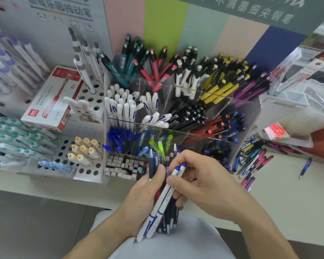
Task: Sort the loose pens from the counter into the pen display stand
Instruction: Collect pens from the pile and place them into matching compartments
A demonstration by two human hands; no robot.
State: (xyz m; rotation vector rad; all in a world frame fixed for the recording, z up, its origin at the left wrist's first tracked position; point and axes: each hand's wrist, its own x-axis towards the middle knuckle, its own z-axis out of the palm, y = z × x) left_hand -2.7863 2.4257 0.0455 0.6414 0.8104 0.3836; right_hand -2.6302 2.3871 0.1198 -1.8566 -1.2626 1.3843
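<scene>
My left hand (140,200) grips a bundle of mixed pens (168,212), dark, purple-tipped and white, held upright in front of my body. My right hand (204,186) pinches two white pens with blue caps (168,193) at the front of that bundle. Behind my hands stands the clear acrylic pen display stand (232,116), its compartments filled with green, red, white, yellow, purple, black and blue pens. A pile of loose pens (251,159) lies on the white counter to the right of the stand, and a single blue pen (305,168) lies farther right.
A white perforated rack (88,171) with yellow-capped and teal pens stands at the left, with a red-and-white pen box (51,101) on it. A tray of small erasers (120,165) sits before the stand. Clear plastic containers (297,101) crowd the right side.
</scene>
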